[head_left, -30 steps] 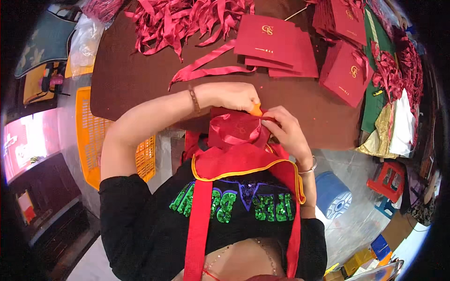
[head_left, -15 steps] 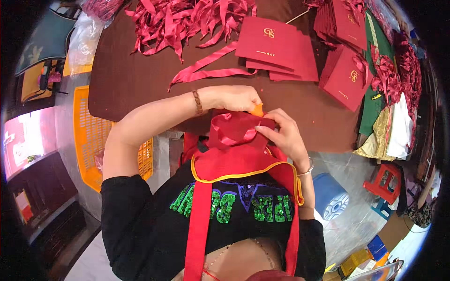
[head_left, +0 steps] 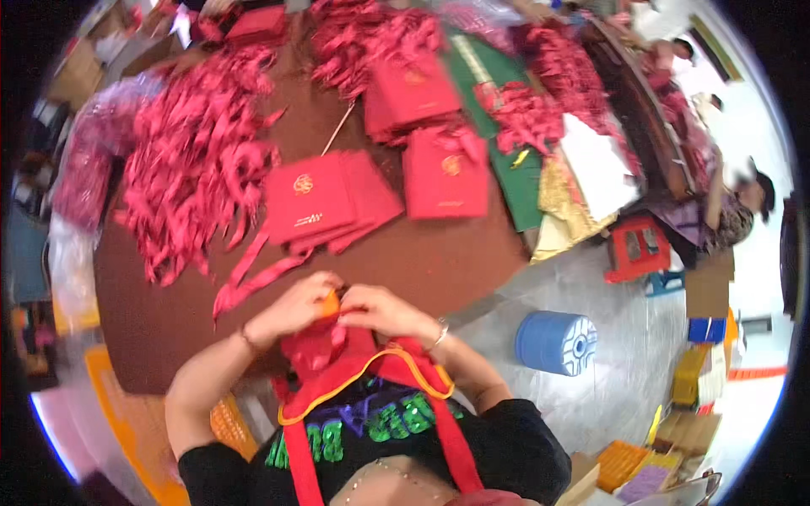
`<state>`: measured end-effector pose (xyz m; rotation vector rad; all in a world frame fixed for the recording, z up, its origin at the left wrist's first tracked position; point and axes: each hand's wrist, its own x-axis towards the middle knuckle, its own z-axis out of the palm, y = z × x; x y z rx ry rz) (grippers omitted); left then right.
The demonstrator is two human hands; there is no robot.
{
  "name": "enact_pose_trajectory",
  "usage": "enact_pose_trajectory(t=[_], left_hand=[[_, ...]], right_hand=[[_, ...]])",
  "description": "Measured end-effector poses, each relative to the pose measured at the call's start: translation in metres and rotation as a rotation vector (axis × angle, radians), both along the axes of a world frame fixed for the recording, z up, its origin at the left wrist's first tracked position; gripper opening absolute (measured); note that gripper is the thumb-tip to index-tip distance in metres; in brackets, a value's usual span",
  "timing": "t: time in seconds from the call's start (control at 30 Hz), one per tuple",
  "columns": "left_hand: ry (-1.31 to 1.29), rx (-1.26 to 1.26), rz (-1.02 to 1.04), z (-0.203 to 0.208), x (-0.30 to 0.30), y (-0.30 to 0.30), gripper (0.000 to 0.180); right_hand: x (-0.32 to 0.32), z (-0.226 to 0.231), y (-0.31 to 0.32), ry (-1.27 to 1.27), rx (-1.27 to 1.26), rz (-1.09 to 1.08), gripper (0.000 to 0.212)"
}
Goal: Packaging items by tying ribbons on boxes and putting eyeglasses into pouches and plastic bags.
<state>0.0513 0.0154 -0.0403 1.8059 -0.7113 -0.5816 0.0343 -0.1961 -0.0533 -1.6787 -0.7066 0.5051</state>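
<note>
while the left hand (head_left: 299, 309) clenches a small orange tool (head_left: 330, 304) and the right hand (head_left: 384, 310) pinches a red, ribbon-handled paper bag (head_left: 305, 351), a tool slip could tear it.

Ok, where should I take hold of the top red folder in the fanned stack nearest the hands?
Probably the left edge of the top red folder, bringing the grip in from the left. The lower folders fan out to the right, leaving that edge freer. Avoid the ribbon off the near-left corner.
</note>
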Motion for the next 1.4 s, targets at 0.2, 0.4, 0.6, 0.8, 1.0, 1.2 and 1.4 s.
enact_pose_trajectory(t=[0.2,0.4,0.6,0.8,1.0,1.2,1.4], left_hand=[[0.256,-0.038,0.284,-0.001,-0.001,-0.001,0.014],[0.266,0.038,0.327,0.005,0.004,-0.007,0.013],[0.378,-0.025,0.392,0.004,0.006,-0.010,0.012],[0.655,-0.265,0.606,-0.008,0.011,-0.008,0.015],[0.717,-0.760,0.872,-0.004,0.030,0.013,0.014],[-0.401,-0.207,0.702,0.039,0.050,0.012,0.037],[0.160,-0.362,0.791,0.039,0.000,0.049,0.026]], right_hand=[[-0.016,0.003,-0.006,-0.046,0.005,0.059,0.018],[-0.011,0.014,-0.001,0.112,-0.054,0.061,0.023],[-0.015,0.015,0.005,0.206,-0.083,0.020,0.034],[-0.017,0.006,0.011,0.214,-0.103,0.056,0.037],[-0.018,0.004,0.002,0.107,-0.108,-0.011,0.038],[-0.010,-0.005,-0.021,0.164,0.045,-0.301,0.040],[0.008,0.002,-0.028,0.533,0.388,-0.404,0.039]])
